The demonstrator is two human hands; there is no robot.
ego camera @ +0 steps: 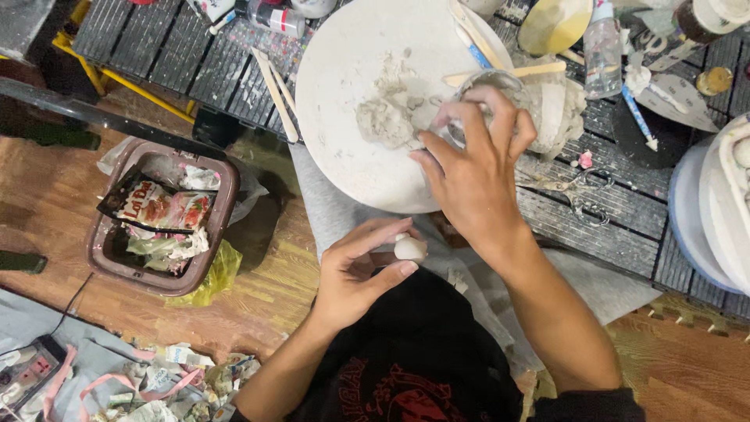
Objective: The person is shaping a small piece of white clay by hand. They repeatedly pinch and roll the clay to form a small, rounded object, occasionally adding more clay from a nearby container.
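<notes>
A small white clay ball (409,248) sits pinched between thumb and fingertips of the left hand (361,270), just below centre, over the grey cloth (328,203) on the lap. It looks soft and light, likely to dent, so a loose hold around its sides suits it. At one o'clock from it, the right hand (473,176) curls around a clay-smeared jar (500,86) on the round white board (351,62). At nine o'clock stands a brown waste bin (117,258).
</notes>
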